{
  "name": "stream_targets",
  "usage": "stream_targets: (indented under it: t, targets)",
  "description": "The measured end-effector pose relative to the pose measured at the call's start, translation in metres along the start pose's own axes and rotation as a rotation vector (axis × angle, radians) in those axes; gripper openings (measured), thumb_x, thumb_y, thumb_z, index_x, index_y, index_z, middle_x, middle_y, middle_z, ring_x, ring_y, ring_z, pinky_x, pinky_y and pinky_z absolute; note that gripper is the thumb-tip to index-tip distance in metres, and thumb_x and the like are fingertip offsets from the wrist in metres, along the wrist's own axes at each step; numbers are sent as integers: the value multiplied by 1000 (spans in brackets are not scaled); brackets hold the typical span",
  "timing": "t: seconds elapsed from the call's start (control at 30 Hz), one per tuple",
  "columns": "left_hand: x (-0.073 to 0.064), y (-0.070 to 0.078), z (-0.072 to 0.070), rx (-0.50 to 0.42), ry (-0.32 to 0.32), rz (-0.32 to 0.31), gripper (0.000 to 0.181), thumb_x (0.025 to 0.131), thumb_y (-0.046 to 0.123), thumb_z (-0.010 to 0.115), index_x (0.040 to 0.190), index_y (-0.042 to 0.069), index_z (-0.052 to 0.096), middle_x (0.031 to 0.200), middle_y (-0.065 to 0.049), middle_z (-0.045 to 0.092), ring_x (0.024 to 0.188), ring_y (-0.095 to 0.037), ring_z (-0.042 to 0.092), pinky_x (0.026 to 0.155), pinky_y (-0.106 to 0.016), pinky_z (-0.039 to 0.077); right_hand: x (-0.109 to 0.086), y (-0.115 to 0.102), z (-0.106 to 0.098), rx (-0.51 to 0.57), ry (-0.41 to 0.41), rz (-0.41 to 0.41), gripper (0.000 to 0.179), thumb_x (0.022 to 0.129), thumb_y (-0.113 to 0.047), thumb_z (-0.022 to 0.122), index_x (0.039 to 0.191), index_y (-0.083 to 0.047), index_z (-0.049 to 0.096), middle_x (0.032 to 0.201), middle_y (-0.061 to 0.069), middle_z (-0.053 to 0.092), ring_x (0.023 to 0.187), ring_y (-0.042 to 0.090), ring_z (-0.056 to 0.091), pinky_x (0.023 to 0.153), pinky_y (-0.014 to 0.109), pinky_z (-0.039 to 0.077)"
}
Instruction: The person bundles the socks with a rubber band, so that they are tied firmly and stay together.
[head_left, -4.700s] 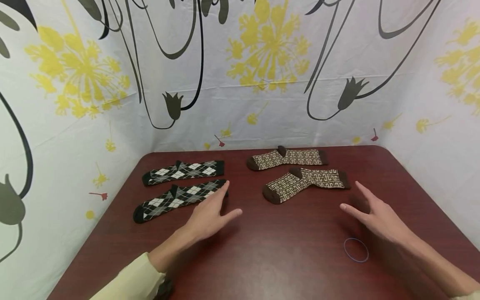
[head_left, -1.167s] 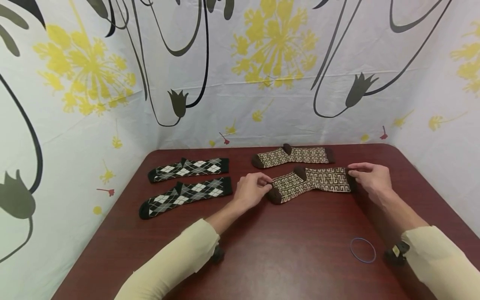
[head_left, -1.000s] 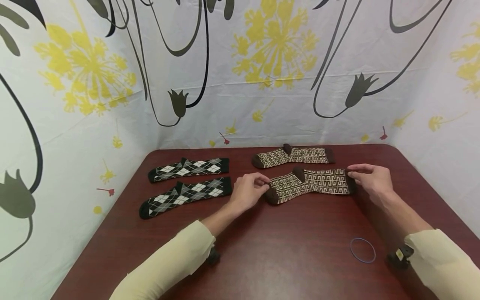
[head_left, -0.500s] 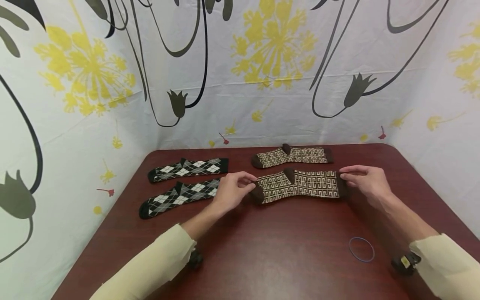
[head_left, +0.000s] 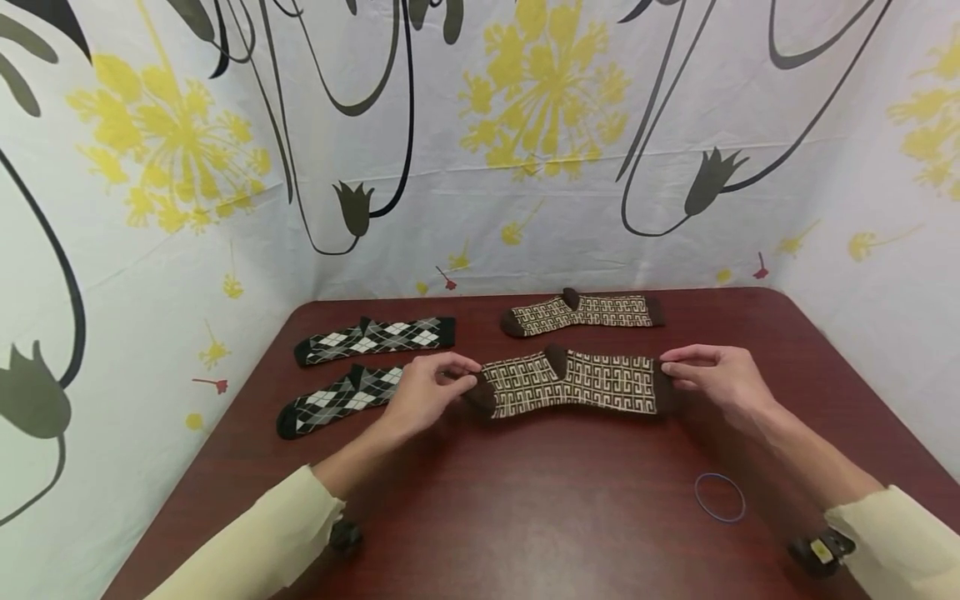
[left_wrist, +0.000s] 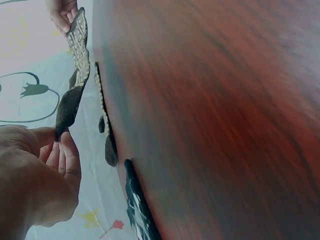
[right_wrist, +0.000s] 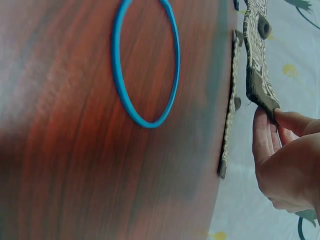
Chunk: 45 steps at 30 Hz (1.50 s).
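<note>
Stretched between both hands is a brown and cream patterned sock (head_left: pixel 573 382), lifted off the table as the wrist views show. My left hand (head_left: pixel 423 392) pinches its dark brown toe (left_wrist: pixel 70 107) between thumb and fingers. At the other end, the brown cuff (right_wrist: pixel 261 91) is pinched by my right hand (head_left: pixel 723 382). A matching sock (head_left: pixel 581 315) lies flat behind it at the back of the table. To the left are two black, grey and white argyle socks, the far one (head_left: pixel 375 340) in full view and the near one (head_left: pixel 337 402) partly hidden behind my left hand.
A thin blue ring-shaped band (head_left: pixel 720 497) lies on the dark red wooden table (head_left: pixel 525 525), in front of my right hand. White fabric with a floral print (head_left: pixel 480 225) hangs around the back and sides of the table.
Both hands went from open above the table to pinching the nearer patterned sock's ends. They have since drawn it leftward and towards me, up off the table, and my left hand now covers part of an argyle sock.
</note>
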<state>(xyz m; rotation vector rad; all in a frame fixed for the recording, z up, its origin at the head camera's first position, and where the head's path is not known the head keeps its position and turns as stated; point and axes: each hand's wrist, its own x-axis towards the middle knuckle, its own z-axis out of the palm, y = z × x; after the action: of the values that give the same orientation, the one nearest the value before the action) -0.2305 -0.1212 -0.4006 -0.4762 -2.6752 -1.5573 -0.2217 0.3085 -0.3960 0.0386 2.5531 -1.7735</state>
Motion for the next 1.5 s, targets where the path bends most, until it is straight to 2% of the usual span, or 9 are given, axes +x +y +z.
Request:
stream_targets:
  t: [0.13, 0.37, 0.67, 0.93, 1.13, 1.5]
  targets:
    - [-9, -4, -7, 27, -22, -19, 15, 99, 14, 78, 113, 18, 81, 110, 0, 78, 76, -19, 76, 76, -49, 61, -6, -2, 4, -33, -22, -2, 32, 99, -19, 79, 120, 5, 76, 100, -15, 76, 86, 8, 77, 79, 17, 56]
    - [-21, -12, -19, 45, -47, 3, 15, 98, 12, 79, 112, 17, 81, 113, 0, 78, 75, -14, 76, 74, -43, 62, -16, -4, 12, -63, -68, -24, 33, 98, -14, 79, 122, 9, 73, 103, -8, 78, 86, 14, 78, 80, 21, 58]
    - [-38, -24, -29, 32, -97, 10, 14, 97, 9, 79, 111, 11, 80, 97, -2, 79, 75, -17, 73, 70, -38, 62, -30, -5, 21, -20, -136, -20, 31, 97, -10, 80, 120, 10, 73, 105, 6, 80, 86, 19, 79, 81, 28, 61]
    - [-55, -32, -36, 49, -114, -38, 13, 96, 12, 81, 109, 13, 80, 93, 1, 78, 73, -21, 73, 65, -38, 60, -41, -2, 28, -16, -202, 10, 25, 96, -6, 79, 113, 12, 75, 100, 12, 80, 84, 24, 78, 81, 36, 63]
    - [-61, -34, -39, 69, -143, -65, 11, 96, 14, 82, 107, 16, 80, 90, 4, 77, 70, -21, 71, 58, -36, 57, -45, 2, 33, -20, -249, 7, 24, 95, -3, 78, 111, 14, 73, 100, 15, 79, 82, 24, 78, 78, 37, 63]
    - [-64, -39, -41, 97, -191, -69, 8, 96, 14, 81, 104, 16, 81, 86, 6, 77, 69, -21, 72, 56, -34, 57, -47, 4, 31, -73, -328, -14, 19, 96, -1, 76, 109, 12, 75, 99, 17, 78, 83, 27, 78, 77, 39, 64]
